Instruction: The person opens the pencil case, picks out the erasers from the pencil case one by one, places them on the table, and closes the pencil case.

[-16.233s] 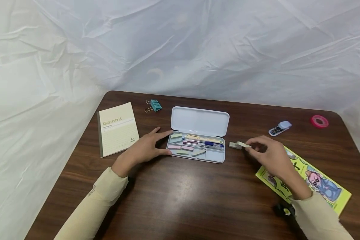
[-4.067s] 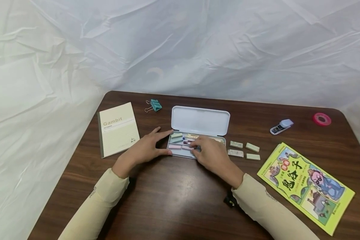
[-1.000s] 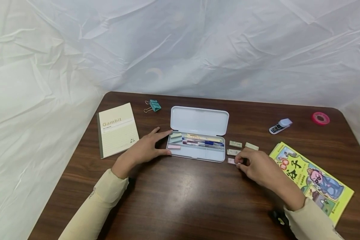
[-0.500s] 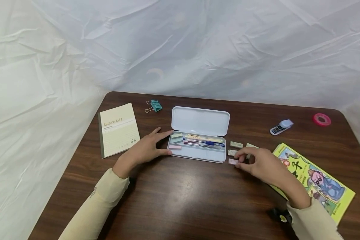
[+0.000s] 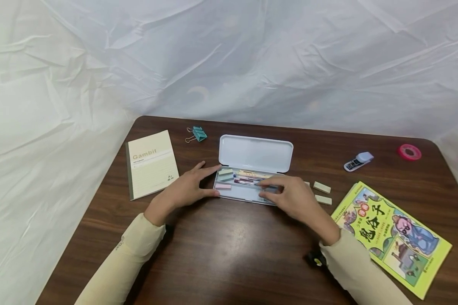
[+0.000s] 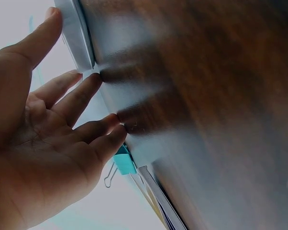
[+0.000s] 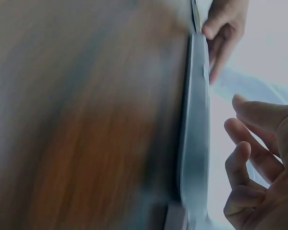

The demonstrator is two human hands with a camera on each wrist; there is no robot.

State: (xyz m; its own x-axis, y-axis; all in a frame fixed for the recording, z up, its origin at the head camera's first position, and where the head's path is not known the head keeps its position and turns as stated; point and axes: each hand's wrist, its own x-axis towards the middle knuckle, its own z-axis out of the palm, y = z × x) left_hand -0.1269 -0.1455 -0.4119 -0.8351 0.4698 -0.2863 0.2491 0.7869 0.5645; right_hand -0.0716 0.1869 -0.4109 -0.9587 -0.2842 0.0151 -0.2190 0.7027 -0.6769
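- the open white pencil case [image 5: 252, 192] is lying on the dark wooden table [image 5: 229, 250], lid tipped back, directly between the two hands.
- the right hand [image 5: 294, 199] is hovering over the case's right end, fingers [image 5: 269, 183] loosely bent and reaching in toward the pens [image 5: 252, 180]; the head view and the right wrist view are not showing whether they are pinching anything, so i cannot tell.
- the left hand [image 5: 185, 190] is lying flat on the table at the case's left end, fingers spread and straight, forefinger and thumb touching the case's left edge, holding nothing.
- a green eraser [image 5: 225, 172] and a pink eraser [image 5: 223, 186] are sitting in the case just beyond the left fingertips.
- two pale erasers [image 5: 322, 187] are lying on the table just to the right of the right hand, apart from the case.
- farther right of that hand, a yellow-green picture booklet [image 5: 393, 237] is lying flat.
- beyond it, well apart from the right hand, a small white-and-blue correction tape [image 5: 358, 161] and a pink tape roll [image 5: 409, 151] are resting.
- left of the left hand, a cream notebook [image 5: 150, 163] is lying near it.
- a teal binder clip [image 5: 196, 134] is sitting beyond the left fingertips, between notebook and case lid.
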